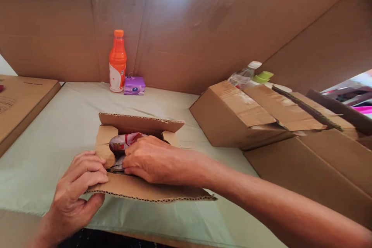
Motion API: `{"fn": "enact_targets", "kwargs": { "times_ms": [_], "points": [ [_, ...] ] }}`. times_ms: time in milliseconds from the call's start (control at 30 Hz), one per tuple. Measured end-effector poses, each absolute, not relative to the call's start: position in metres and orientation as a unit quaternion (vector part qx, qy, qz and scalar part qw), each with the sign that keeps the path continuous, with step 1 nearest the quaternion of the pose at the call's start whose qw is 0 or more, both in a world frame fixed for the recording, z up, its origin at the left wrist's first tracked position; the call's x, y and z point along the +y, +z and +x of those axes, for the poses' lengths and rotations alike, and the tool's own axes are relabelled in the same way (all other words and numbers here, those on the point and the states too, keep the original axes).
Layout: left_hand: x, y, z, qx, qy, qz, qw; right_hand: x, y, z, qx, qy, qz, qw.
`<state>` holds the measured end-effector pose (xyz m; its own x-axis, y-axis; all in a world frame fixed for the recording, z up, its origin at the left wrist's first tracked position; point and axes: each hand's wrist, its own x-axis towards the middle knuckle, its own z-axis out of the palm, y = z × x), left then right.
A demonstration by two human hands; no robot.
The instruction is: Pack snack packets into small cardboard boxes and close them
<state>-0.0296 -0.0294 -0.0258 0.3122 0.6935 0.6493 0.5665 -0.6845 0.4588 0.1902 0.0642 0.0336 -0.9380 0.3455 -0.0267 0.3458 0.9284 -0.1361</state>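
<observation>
A small open cardboard box (151, 190) sits on the table in front of me, its flaps spread. My left hand (80, 186) grips its near left corner, fingers over the flap and thumb beneath. Curled fingers of my right hand (148, 159) reach into the box from the right. Beside them lies a shiny wrapped packet (119, 142) with red and purple print. A greyish, ribbed-looking piece (118, 164) shows under the fingers. The right fingertips are hidden, so I cannot make out what they grip.
An orange drink bottle (117, 64) stands beside a purple box (134, 86) at the back. Larger cardboard boxes (226, 120) on the right have a clear plastic bottle (245, 74) behind them. A flat carton (26, 104) lies left. A tall cardboard panel (186, 35) bounds the rear.
</observation>
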Motion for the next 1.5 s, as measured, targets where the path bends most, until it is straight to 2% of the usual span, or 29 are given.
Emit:
{"fn": "enact_targets", "kwargs": {
  "times_ms": [100, 267, 333, 533, 667, 833, 1200, 1500],
  "points": [
    [-0.030, -0.027, -0.029, 0.389, 0.444, 0.804, 0.074, 0.067, 0.035, 0.181, 0.982, -0.041, 0.151, 0.102],
    [-0.027, -0.028, -0.027, 0.368, 0.467, 0.802, 0.057, 0.070, 0.025, 0.171, 0.969, -0.057, 0.200, 0.134],
    [-0.027, -0.030, -0.027, 0.358, 0.470, 0.805, 0.053, 0.072, 0.024, 0.169, 0.963, -0.099, 0.216, 0.125],
    [-0.029, -0.035, -0.030, 0.347, 0.466, 0.812, 0.045, 0.081, 0.025, 0.177, 0.913, -0.333, 0.238, -0.001],
    [-0.030, -0.035, -0.028, 0.349, 0.468, 0.810, 0.048, 0.083, 0.024, 0.173, 0.893, -0.376, 0.248, -0.001],
    [-0.032, -0.037, -0.027, 0.350, 0.472, 0.808, 0.037, 0.075, 0.029, 0.170, 0.911, -0.318, 0.263, 0.024],
    [-0.033, -0.040, -0.026, 0.360, 0.463, 0.810, -0.006, 0.068, 0.028, 0.175, 0.961, -0.144, 0.235, 0.001],
    [-0.038, -0.044, -0.027, 0.380, 0.455, 0.805, -0.023, 0.062, 0.035, 0.191, 0.975, -0.040, 0.205, 0.075]
  ]
}}
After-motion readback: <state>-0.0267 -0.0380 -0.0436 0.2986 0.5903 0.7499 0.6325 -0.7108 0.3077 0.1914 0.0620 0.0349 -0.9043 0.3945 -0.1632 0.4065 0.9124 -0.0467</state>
